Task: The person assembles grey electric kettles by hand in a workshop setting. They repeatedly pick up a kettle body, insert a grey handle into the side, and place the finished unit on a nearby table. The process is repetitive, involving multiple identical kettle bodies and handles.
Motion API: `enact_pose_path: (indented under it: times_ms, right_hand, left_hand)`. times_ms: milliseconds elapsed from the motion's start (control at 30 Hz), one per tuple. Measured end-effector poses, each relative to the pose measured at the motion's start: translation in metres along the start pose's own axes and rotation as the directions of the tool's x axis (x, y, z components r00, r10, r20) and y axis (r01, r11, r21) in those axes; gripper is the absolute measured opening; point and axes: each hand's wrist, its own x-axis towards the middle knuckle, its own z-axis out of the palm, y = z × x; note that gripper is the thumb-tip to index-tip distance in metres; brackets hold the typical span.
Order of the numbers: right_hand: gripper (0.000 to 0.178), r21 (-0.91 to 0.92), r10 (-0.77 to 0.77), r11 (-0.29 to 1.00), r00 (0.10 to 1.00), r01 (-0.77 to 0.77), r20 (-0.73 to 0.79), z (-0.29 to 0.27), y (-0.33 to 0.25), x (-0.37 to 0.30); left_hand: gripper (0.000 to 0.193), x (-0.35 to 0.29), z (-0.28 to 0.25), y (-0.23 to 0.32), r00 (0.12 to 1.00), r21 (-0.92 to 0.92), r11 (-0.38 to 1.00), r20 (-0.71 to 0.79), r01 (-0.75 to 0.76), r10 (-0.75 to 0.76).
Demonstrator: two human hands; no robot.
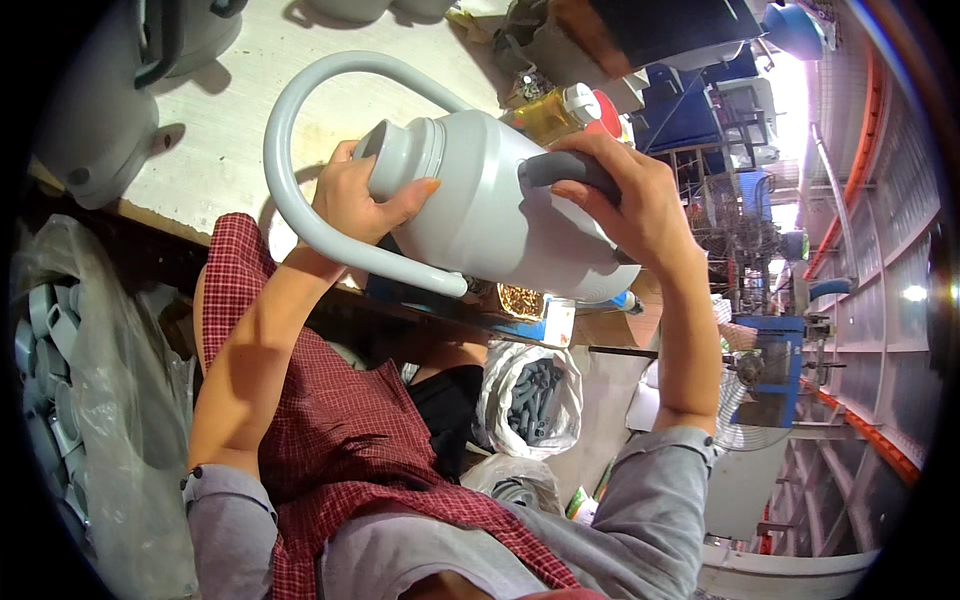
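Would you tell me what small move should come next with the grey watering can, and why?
Probably press the dark grey handle piece down onto the grey watering can: the right hand pinches that piece against the can's body, while the left hand steadies the neck beside the long curved spout.

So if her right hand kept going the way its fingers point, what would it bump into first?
Probably the dark grey handle piece it already grips on the pale grey jug. The right hand points left across the jug body, towards the left hand at the neck.
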Motion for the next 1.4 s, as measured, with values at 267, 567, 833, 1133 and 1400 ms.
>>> enact_pose_path:
  times_ms: [267, 567, 833, 1133, 1400]
  right_hand:
    - [0.035, 0.003, 0.043, 0.999, 0.999, -0.043, 0.008, -0.001, 0.001, 0.002]
    - [0.038, -0.071, 0.020, 0.997, 0.998, -0.015, 0.064, -0.004, -0.003, 0.005]
    - [0.039, -0.052, 0.020, 0.999, 0.997, -0.016, 0.077, -0.002, -0.003, 0.007]
    - [0.035, -0.004, 0.016, 1.000, 0.991, -0.015, 0.133, 0.002, 0.003, 0.011]
    - [0.032, 0.004, 0.105, 0.994, 0.986, -0.106, 0.130, 0.004, -0.003, 0.009]
  left_hand:
    - [0.039, 0.000, -0.001, 0.006, 0.999, -0.004, 1.000, 0.031, -0.016, 0.016]
    - [0.040, -0.001, 0.001, 0.005, 0.999, 0.016, 0.999, 0.008, -0.032, 0.031]
    - [0.042, -0.002, 0.004, 0.002, 0.998, 0.011, 0.999, -0.045, -0.050, 0.051]
    - [0.041, -0.005, 0.004, 0.004, 0.999, 0.078, 0.996, -0.040, -0.032, 0.035]
    - [0.048, -0.005, -0.001, 0.012, 0.999, 0.084, 0.996, -0.026, 0.031, -0.029]
